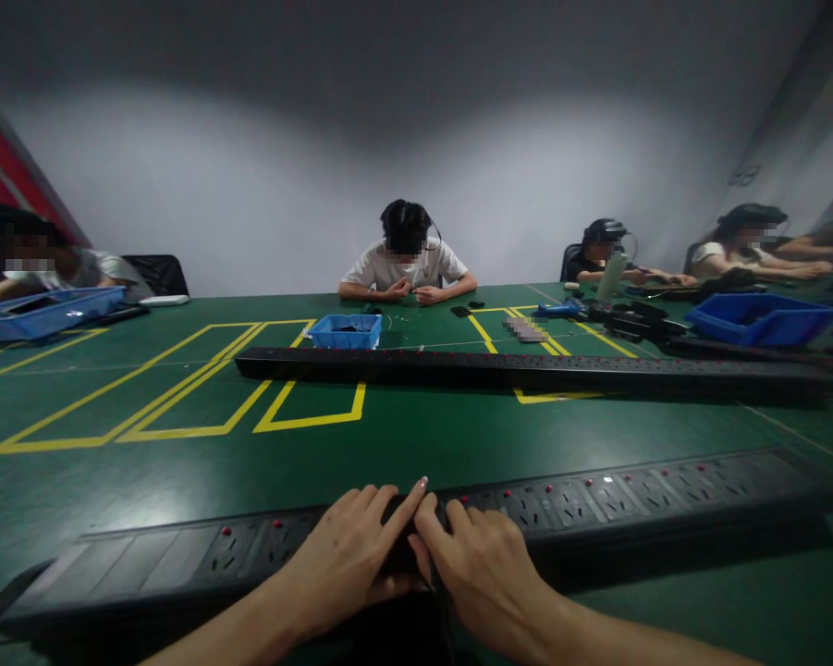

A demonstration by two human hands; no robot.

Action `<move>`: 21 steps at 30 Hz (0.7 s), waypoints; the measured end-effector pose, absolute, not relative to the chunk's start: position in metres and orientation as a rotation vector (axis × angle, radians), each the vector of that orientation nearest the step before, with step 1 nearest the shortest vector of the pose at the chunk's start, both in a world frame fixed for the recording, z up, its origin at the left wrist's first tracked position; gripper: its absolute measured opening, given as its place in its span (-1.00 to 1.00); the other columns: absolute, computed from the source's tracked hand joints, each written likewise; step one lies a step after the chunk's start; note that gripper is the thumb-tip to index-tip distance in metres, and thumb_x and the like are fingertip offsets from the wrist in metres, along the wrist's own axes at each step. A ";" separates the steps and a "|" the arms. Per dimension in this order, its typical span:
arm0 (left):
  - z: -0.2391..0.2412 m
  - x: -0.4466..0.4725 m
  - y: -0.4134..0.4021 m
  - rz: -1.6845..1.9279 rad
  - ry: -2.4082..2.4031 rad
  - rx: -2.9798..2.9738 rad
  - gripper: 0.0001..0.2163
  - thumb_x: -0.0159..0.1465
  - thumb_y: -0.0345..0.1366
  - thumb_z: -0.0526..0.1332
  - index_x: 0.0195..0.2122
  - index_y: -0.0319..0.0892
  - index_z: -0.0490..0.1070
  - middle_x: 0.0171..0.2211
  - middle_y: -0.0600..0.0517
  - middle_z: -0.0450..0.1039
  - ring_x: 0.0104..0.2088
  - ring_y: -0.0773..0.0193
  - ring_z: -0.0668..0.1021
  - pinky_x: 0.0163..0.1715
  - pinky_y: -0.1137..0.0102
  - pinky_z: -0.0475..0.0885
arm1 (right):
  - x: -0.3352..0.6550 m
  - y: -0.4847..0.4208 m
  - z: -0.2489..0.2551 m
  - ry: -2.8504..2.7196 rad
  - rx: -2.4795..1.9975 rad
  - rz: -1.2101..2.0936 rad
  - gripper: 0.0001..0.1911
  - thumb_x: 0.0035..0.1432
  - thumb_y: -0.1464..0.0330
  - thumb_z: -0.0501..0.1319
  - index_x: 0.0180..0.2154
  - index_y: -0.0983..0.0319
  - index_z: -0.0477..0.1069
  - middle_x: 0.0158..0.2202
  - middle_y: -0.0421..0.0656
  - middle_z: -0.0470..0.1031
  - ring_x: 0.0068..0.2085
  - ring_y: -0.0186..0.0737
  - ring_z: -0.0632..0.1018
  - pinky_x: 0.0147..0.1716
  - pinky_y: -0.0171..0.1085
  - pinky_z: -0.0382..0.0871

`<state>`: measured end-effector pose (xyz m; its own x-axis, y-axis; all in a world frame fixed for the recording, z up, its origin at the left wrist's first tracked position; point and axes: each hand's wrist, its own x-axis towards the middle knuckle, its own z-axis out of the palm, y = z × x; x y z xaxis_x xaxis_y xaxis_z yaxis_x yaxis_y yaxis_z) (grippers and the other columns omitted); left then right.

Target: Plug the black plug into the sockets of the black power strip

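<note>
A long black power strip [638, 499] with rows of sockets and small red buttons lies across the near part of the green table [180, 490]. Over its middle, my left hand [350, 546] and my right hand [485, 564] are side by side, almost touching. Both are closed, their fingers curled around a dark object [406, 620] that reaches down toward me; its kind does not show. My left index finger points forward. The hands cover several sockets in the strip's middle.
A second long power strip [458, 368] lies farther back. Beyond it stand a small blue bin [347, 333], a larger blue bin [749, 319] at right and another blue bin [48, 310] at left. A person [381, 268] sits opposite; others sit at both sides. Yellow tape marks the table.
</note>
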<state>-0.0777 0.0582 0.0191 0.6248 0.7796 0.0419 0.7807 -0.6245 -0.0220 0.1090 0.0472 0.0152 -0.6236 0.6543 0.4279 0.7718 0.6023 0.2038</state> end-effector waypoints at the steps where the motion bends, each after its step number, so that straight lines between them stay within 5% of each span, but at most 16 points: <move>1: 0.018 -0.075 0.058 -0.035 -1.343 -2.785 -0.32 0.20 -0.13 0.15 0.27 -0.14 -0.18 -0.01 -0.14 0.30 -0.12 0.09 0.40 -0.12 0.21 0.32 | 0.114 0.046 0.013 -2.489 -1.054 -0.574 -0.69 0.20 0.36 0.02 -0.01 0.28 0.20 -0.45 -0.13 0.43 -0.53 -0.22 0.45 -0.56 -0.28 0.12; 9: 0.011 -0.048 0.060 0.088 -1.365 -2.779 -0.23 0.18 -0.13 0.15 0.29 -0.18 -0.29 -0.02 -0.18 0.28 -0.11 0.02 0.39 -0.13 0.16 0.32 | 0.159 0.039 0.014 -2.469 -0.467 -0.530 -0.93 0.09 0.48 0.17 -0.40 0.20 0.35 -0.69 -0.36 0.24 -0.67 -0.43 0.24 -0.69 -0.30 -0.04; 13: 0.012 -0.039 0.062 0.060 -1.377 -2.804 -0.22 0.18 -0.12 0.15 0.29 -0.21 -0.30 -0.03 -0.21 0.28 -0.13 -0.01 0.38 -0.15 0.12 0.32 | 0.170 0.044 0.021 -2.483 -0.460 -0.445 -0.66 0.11 0.41 0.20 -0.63 0.16 0.14 -0.78 -0.39 0.11 -0.74 -0.46 0.10 -0.73 -0.29 -0.17; 18: 0.008 -0.030 0.063 -0.041 -1.362 -2.828 -0.23 0.20 -0.13 0.11 0.28 -0.25 -0.34 -0.03 -0.25 0.27 -0.13 -0.05 0.37 -0.17 0.07 0.32 | 0.165 0.064 0.031 -2.475 -0.595 -0.476 -0.93 0.11 0.39 0.18 -0.41 0.18 0.31 -0.70 -0.34 0.25 -0.67 -0.41 0.27 -0.66 -0.31 0.00; 21: 0.003 -0.029 0.064 -0.071 -1.328 -2.846 -0.31 0.25 -0.22 0.02 0.28 -0.26 -0.39 -0.02 -0.27 0.27 -0.14 -0.05 0.38 -0.17 0.06 0.31 | 0.158 0.076 0.036 -2.593 -0.901 -0.336 -0.80 0.17 0.27 0.10 -0.24 0.27 0.32 -0.52 -0.19 0.42 -0.55 -0.33 0.41 -0.58 -0.31 0.13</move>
